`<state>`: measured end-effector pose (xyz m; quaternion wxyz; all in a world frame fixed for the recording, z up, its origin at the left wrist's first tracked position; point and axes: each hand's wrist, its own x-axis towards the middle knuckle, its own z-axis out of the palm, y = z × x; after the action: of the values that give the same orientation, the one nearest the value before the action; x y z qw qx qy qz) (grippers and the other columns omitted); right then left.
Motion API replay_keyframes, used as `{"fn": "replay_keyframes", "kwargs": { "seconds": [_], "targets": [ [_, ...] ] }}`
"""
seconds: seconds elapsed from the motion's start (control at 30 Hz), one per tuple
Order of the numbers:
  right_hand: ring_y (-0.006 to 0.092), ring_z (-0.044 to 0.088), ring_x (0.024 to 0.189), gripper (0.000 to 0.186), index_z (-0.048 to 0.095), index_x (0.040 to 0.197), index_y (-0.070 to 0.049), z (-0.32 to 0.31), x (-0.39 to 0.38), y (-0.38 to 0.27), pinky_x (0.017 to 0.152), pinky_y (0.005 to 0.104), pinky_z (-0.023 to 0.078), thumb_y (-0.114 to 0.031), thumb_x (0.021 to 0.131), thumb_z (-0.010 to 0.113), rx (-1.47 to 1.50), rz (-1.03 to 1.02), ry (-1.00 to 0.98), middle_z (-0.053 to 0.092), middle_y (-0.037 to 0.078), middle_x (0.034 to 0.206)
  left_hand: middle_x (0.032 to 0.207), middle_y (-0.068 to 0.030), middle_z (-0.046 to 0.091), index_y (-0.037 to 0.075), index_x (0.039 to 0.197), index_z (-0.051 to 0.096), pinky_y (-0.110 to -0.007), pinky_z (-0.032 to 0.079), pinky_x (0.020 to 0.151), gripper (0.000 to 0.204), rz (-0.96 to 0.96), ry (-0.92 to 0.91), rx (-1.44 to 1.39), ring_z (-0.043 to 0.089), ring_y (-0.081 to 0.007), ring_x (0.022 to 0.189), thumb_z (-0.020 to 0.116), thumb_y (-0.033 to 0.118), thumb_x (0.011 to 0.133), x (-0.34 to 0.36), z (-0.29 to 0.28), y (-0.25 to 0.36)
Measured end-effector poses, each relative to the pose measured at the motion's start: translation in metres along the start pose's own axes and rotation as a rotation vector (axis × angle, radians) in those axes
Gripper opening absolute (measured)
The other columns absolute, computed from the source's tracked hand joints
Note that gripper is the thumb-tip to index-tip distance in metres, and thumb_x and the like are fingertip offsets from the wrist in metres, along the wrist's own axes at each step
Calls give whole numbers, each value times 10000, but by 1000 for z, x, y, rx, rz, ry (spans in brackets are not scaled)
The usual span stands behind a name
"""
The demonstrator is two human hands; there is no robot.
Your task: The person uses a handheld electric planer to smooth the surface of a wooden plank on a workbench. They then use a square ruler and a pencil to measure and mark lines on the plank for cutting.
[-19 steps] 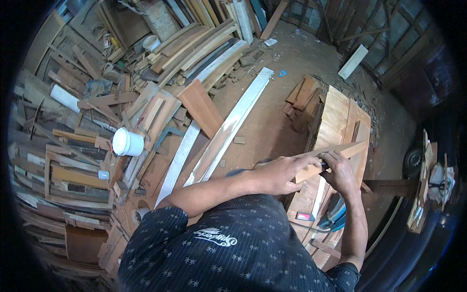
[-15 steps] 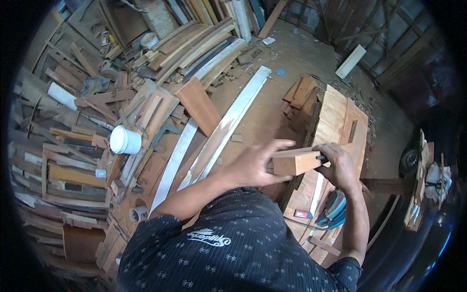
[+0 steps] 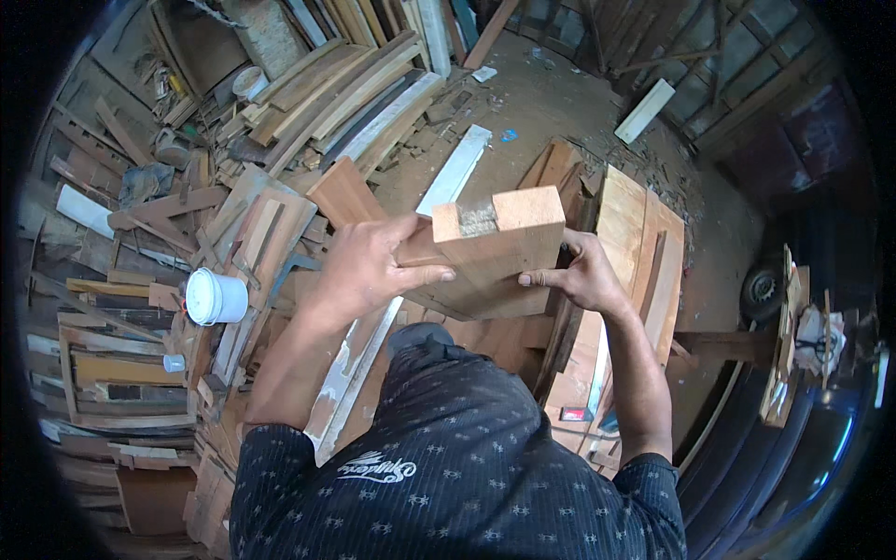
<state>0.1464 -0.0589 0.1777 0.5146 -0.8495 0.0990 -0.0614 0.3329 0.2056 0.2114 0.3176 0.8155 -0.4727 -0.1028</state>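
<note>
Remote view: I have the wooden block (image 3: 509,257) raised, notched end (image 3: 479,221) toward my camera. Left hand (image 3: 364,266) and right hand (image 3: 595,277) each clasp one side of it, probably opposed to steady its weight. Bench (image 3: 621,210) right of the block; white bucket (image 3: 217,297) left; white plank (image 3: 458,168) beyond, on the floor (image 3: 523,103).

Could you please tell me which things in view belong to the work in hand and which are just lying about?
In hand:
- Notched wooden piece, held between the left hand and right hand

Seemingly just lying about:
- White bucket
- Small white container
- Stacked planks, upper left
- Pale board, upper right
</note>
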Motion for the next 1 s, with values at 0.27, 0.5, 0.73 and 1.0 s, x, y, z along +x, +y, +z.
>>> {"fn": "replay_keyframes", "kwargs": {
  "seconds": [0.27, 0.5, 0.73, 1.0],
  "targets": [
    [163, 699, 1065, 552, 696, 1225, 19, 36, 65, 25, 965, 354, 535, -153, 759, 936, -23, 46, 51, 763, 109, 1140, 979, -80, 764, 90, 1115, 742, -434, 565, 828, 587, 64, -52, 3, 733, -314, 952, 825, 563, 778, 37, -10, -71],
    [133, 681, 975, 432, 687, 1136, 6, 42, 96, 2, 894, 305, 549, -86, 779, 911, 160, 91, 420, 747, 61, 1046, 1308, -160, 627, -5, 1286, 612, -458, 458, 1035, 677, 155, 783, -246, 595, -288, 1204, 857, 426, 825, 108, 6, -111],
    [108, 652, 816, 453, 671, 1065, -6, 13, 99, -34, 724, 302, 543, -224, 764, 930, 72, 201, 634, 711, 70, 924, 1363, -120, 570, 13, 1473, 443, -401, 442, 1096, 592, -96, -133, -1078, 542, -255, 1260, 453, 477, 1105, 168, 246, -293],
    [109, 659, 960, 556, 684, 1235, 8, 22, 9, 19, 816, 301, 546, -271, 807, 903, 278, 126, 1064, 752, 106, 1102, 1233, -109, 607, 37, 1292, 568, -403, 475, 956, 622, 170, 30, -831, 575, -218, 1118, 441, 603, 1068, 235, 256, -162]
  ]
}}
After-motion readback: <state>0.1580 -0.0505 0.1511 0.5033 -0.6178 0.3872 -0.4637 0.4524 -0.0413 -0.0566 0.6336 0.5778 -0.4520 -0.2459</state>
